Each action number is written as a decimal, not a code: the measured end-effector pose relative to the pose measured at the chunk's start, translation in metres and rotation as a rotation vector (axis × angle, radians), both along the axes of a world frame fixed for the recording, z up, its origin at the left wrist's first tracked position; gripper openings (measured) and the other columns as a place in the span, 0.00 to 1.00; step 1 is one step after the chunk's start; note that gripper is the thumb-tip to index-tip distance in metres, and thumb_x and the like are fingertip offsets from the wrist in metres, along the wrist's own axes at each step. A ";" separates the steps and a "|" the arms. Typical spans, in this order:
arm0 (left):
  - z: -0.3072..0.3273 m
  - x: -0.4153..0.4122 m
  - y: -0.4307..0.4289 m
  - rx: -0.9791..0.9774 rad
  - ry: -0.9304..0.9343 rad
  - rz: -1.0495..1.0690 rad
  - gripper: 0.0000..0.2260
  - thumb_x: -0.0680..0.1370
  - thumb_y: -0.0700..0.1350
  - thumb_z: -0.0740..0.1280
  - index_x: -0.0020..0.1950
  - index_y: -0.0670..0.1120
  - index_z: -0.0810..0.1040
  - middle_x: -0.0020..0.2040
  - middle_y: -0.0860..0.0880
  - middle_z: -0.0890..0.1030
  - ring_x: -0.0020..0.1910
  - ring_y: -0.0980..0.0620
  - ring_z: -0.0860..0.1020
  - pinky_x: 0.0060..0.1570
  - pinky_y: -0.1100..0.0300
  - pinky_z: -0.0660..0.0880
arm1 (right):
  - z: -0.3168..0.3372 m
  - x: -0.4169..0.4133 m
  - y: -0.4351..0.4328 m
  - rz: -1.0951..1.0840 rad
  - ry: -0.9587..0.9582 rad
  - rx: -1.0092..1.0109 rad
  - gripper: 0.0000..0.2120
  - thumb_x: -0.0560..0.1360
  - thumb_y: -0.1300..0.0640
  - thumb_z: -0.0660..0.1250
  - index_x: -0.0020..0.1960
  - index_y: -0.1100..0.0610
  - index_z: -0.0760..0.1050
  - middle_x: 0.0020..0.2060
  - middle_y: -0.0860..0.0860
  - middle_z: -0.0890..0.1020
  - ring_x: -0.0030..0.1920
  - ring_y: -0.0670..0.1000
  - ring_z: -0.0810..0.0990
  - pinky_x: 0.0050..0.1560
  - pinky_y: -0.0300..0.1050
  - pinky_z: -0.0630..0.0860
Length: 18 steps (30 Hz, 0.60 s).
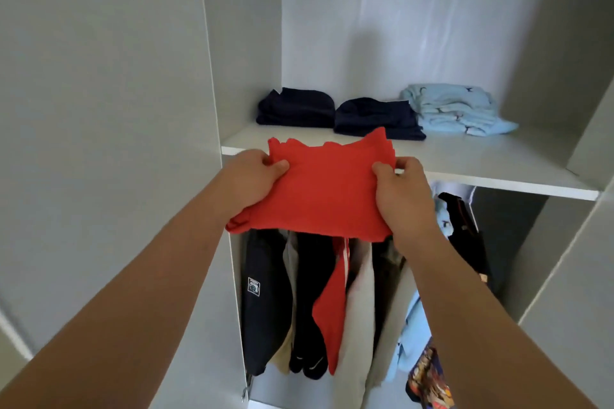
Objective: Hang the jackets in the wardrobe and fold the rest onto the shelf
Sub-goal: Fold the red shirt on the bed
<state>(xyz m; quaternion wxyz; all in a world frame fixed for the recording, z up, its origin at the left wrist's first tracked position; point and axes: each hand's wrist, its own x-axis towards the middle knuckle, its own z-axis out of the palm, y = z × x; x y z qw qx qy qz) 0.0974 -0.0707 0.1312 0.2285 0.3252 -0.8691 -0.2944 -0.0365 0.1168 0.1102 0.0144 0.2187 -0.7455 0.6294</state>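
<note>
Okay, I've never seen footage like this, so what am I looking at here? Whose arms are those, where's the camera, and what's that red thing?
There is no machine here. This is one picture from a wide-angle camera worn on a person's head, looking forward and down, so the bare arms are that person's own. They face an open white wardrobe. The left hand and the right hand each grip one side of a folded red garment, held at the front edge of the shelf. Further back on the shelf lie two dark navy folded piles and a light blue folded pile. Below the shelf are hanging clothes.
</note>
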 end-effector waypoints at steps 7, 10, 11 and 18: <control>0.047 -0.091 -0.111 -0.310 -0.219 0.194 0.22 0.84 0.54 0.59 0.59 0.36 0.79 0.59 0.35 0.80 0.58 0.36 0.77 0.49 0.54 0.67 | 0.043 -0.092 -0.119 0.198 -0.008 0.066 0.12 0.78 0.55 0.60 0.36 0.56 0.69 0.30 0.48 0.71 0.31 0.49 0.70 0.31 0.45 0.64; 0.064 -0.127 -0.141 -0.384 -0.297 0.280 0.22 0.84 0.54 0.59 0.62 0.36 0.78 0.63 0.36 0.79 0.62 0.36 0.76 0.52 0.53 0.69 | 0.049 -0.126 -0.156 0.242 -0.001 0.101 0.09 0.77 0.56 0.60 0.43 0.59 0.74 0.33 0.49 0.73 0.36 0.52 0.73 0.33 0.45 0.64; 0.068 -0.137 -0.150 -0.396 -0.305 0.306 0.21 0.84 0.54 0.60 0.63 0.37 0.78 0.64 0.36 0.78 0.62 0.36 0.76 0.53 0.53 0.70 | 0.049 -0.136 -0.167 0.250 0.021 0.124 0.09 0.78 0.57 0.60 0.50 0.62 0.75 0.36 0.50 0.74 0.39 0.53 0.74 0.34 0.45 0.65; 0.050 -0.181 -0.173 -0.422 -0.352 0.421 0.21 0.81 0.53 0.66 0.69 0.43 0.71 0.67 0.38 0.73 0.65 0.35 0.74 0.61 0.45 0.73 | 0.025 -0.173 -0.219 0.322 0.239 0.442 0.28 0.82 0.52 0.61 0.78 0.51 0.55 0.64 0.60 0.75 0.59 0.62 0.77 0.50 0.48 0.68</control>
